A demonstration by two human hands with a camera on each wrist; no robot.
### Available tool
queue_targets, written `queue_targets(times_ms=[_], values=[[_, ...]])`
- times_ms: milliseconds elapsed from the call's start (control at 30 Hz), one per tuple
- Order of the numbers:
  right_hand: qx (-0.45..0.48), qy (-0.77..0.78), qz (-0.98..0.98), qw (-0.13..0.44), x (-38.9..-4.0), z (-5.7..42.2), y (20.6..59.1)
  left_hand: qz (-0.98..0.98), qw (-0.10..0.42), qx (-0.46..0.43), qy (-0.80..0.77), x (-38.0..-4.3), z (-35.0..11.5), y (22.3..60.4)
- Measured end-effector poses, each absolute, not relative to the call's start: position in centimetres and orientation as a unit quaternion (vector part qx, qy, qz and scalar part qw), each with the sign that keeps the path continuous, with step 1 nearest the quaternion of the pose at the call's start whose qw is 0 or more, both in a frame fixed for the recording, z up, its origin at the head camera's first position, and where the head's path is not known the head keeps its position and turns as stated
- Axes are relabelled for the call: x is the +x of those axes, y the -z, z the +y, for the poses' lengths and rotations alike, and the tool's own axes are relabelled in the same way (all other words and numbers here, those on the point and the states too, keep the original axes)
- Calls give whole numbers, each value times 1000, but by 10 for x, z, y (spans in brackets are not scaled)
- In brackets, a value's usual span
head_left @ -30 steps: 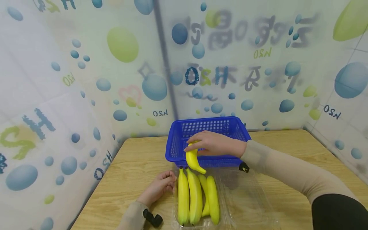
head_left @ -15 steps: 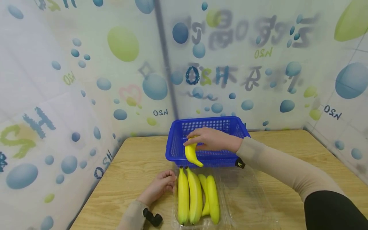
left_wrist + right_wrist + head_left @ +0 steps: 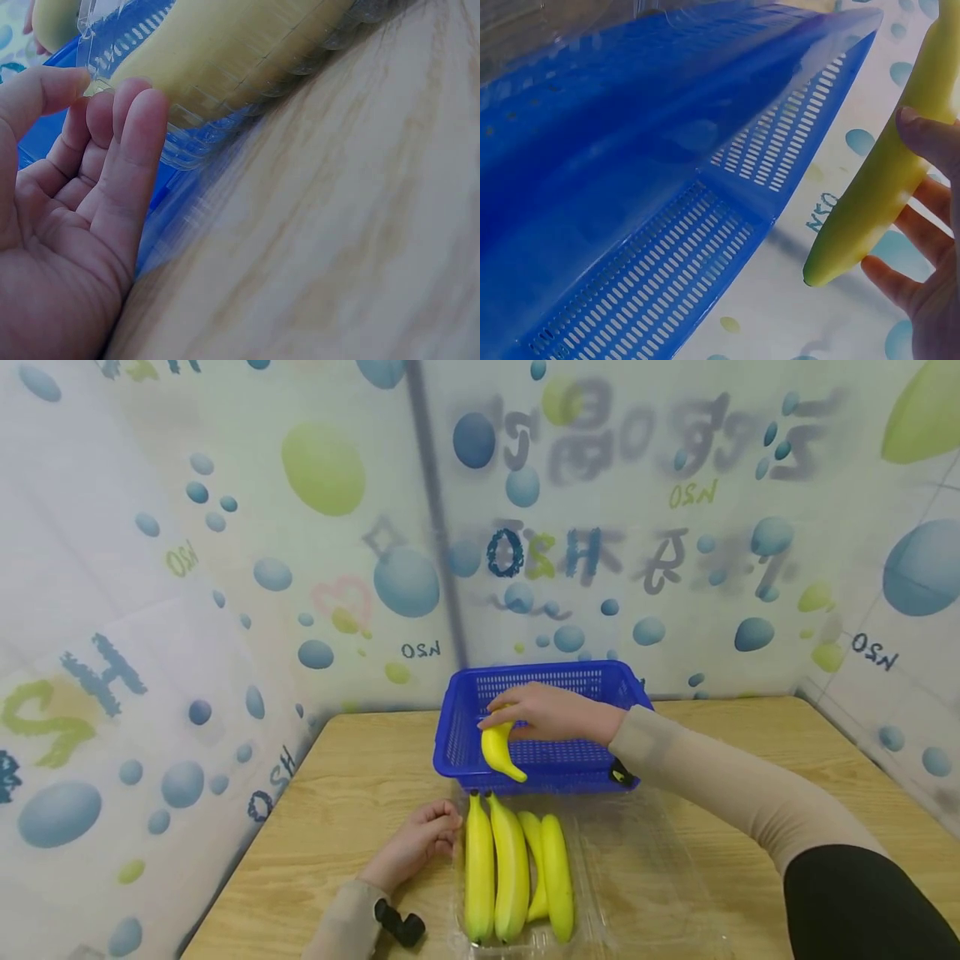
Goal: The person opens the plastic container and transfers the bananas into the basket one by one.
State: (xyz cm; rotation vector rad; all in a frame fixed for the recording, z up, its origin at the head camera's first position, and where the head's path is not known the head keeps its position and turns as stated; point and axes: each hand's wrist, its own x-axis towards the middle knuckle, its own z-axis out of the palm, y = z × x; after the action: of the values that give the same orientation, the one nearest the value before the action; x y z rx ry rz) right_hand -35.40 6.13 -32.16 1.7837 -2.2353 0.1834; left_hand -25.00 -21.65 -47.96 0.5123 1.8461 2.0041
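Left fingers [image 3: 141, 131] pinch tray [image 3: 186, 146]; right fingers [image 3: 891, 283], parted, hold banana [image 3: 877, 187]

A wooden table [image 3: 360, 777] stands before a pale backdrop [image 3: 472, 497] with blue and green spots [image 3: 407, 582].

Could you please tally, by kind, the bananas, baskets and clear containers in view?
Bananas in the clear container: 4
Banana in the right hand: 1
Blue basket: 1
Clear container, lid counted with it: 1
Total: 7, of which 5 are bananas
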Motion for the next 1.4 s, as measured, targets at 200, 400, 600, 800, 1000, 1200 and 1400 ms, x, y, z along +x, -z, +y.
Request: queue_targets(times_ms=[200,400,600,800,1000,1200,1400], values=[[613,-59,-777,130,-362,61,314,660,184,176,-706,-251,-215,474],[601,-45,-789,118,-371,61,311,660,183,176,-707,-251,-215,470],[602,-40,-788,124,-381,59,313,666,185,171,-702,-251,-214,472],[611,-48,-778,141,-389,57,315,663,187,172,-704,-250,-214,477],[601,-34,-786,142,-398,53,315,665,187,171,-703,-249,-214,477],[594,-17,-792,141,-407,52,316,665,186,176,-701,-250,-214,476],[584,2,-799,144,-415,52,317,665,189,173,-702,-248,-214,475]])
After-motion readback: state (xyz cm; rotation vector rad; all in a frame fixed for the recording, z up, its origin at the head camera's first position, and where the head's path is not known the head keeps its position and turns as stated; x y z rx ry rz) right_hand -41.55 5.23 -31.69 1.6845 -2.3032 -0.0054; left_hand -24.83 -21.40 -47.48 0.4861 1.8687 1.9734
